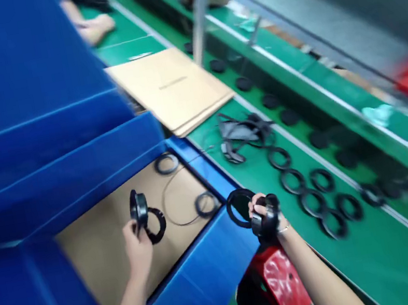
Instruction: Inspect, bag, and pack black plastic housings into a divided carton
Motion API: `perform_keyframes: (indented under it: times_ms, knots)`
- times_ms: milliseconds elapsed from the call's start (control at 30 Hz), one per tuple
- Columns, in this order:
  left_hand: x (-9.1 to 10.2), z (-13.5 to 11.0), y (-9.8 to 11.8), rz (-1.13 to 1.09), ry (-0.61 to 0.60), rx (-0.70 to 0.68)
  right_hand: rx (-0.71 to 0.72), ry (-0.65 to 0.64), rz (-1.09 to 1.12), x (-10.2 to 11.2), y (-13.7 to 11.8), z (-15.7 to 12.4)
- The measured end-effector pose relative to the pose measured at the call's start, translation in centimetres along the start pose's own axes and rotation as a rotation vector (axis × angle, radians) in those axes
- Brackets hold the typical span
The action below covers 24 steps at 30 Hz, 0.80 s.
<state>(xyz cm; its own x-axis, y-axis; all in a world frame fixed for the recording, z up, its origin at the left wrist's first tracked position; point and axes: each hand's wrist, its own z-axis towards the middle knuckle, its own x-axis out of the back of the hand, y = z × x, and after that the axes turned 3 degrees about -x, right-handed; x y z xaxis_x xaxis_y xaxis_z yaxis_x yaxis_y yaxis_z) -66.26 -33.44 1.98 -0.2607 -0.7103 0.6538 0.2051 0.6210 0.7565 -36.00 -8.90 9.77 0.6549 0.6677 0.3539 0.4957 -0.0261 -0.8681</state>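
While pinching black rings [142, 209] in the left hand [138, 242] and gripping more rings [269, 219] in the right hand [260, 205], reaching over the blue box [196, 267]. Left fingers pressed together on the rims above the middle of the box, one ring edge-on, another jutting toward the right. Right fingers curled tight at the right corner of the box, one large ring sticking out toward the left; exact count there, cannot tell. Open air between both hands, above the near wall of the box. Widest room over the left part of its brown base [97, 245]; tighter at the narrow right rim, with two looser rings [168, 171] and a thin cable [185, 224] just inside. Tall blue panels [52, 163] along the far left of the box. Close against its far corner, cardboard sheets [178, 94]; past those, a co-worker's hand [97, 30], blurred. Right of the box, a green table [380, 258] with a ring cluster [322, 213] and dark straps [243, 132]; farther out, blurred discs [243, 84] in a row. Below the right corner of the box, something red [285, 285].
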Motion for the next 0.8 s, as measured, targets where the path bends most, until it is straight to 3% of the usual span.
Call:
perform_keyframes:
  times_ms: [100, 200, 267, 367, 500, 600, 700, 800]
  knots:
    - [-4.7, -7.0, 7.4, -0.049, -0.292, -0.319, -0.127, 0.358, -0.114, 11.1, 3.2, -8.0]
    - [-11.1, -14.7, 17.3, 0.13, -0.676, -0.731, -0.303, 0.64, -0.257, 21.4, 7.9, -14.8]
    - [-15.6, -19.5, 23.8, 0.331, -0.813, -0.886, -0.418, 0.732, -0.326, 26.8, 11.8, -17.9]
    - [-22.2, -24.9, 31.0, 0.381, -0.879, -1.029, -0.551, 0.751, -0.376, 31.9, 17.7, -20.2]
    - [-29.2, -28.9, 36.4, 0.428, -0.883, -1.128, -0.587, 0.717, -0.39, 34.7, 23.8, -20.6]
    - [-32.1, -30.6, 38.3, 0.482, -0.852, -1.109, -0.536, 0.722, -0.387, 35.2, 26.2, -20.3]
    - [-31.9, -31.7, 38.3, 0.501, -0.826, -1.078, -0.479, 0.773, -0.405, 34.4, 27.2, -21.1]
    - [-28.2, -31.4, 35.0, 0.463, -0.824, -1.061, -0.227, 0.891, -0.473, 31.7, 27.7, -23.1]
